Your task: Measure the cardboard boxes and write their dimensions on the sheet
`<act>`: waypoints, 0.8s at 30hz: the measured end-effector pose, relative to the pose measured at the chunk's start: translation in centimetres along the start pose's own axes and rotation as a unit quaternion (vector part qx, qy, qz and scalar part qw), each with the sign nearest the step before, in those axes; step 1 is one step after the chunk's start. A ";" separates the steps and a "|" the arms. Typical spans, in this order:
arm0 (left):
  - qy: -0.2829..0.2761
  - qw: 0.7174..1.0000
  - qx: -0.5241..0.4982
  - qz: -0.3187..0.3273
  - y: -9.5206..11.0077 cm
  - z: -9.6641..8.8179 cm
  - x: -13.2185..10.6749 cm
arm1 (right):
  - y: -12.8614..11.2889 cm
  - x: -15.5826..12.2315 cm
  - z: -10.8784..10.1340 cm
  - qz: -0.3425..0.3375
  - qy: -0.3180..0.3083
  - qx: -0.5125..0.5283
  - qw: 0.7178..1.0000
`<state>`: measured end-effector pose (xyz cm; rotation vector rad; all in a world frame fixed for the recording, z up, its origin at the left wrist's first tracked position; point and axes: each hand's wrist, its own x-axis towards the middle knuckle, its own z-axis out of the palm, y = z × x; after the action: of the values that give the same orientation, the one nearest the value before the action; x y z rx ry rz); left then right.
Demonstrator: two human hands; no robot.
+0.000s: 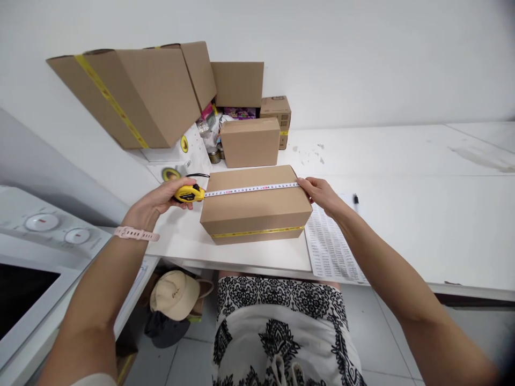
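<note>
A closed brown cardboard box [257, 206] with a yellow tape strip low on its front side rests on the white table. My left hand [171, 194] is wrapped round a yellow tape measure [190, 193] at the box's left edge. Its white blade [249, 189] is drawn out across the top of the box. At the right edge, the fingers of my right hand [316, 192] pinch the blade's end against the box. Beneath that hand and beside the box lies a printed sheet [333, 241], partly covered by my forearm.
Large cardboard boxes [156, 91] are stacked at the back left on white cartons with avocado pictures [171, 172]. A smaller box [250, 142] stands behind the measured one. A microwave [36, 268] is at the left, caps [175, 295] lie below, and a black marker [355, 199] lies right.
</note>
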<state>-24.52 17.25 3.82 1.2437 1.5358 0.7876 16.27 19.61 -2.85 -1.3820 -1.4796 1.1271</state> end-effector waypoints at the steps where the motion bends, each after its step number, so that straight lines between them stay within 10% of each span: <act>1: 0.000 1.000 -0.001 -0.003 0.0 0.0 0.1 | 0.0 0.0 0.0 0.000 -0.001 0.002 1.000; 24: -0.010 1.000 0.001 0.025 -0.3 0.1 -0.4 | -0.5 0.3 0.0 0.015 0.015 0.004 1.000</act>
<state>-24.49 16.77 3.66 1.2919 1.4941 0.8037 16.09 19.94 -2.34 -1.4138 -1.4360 1.1236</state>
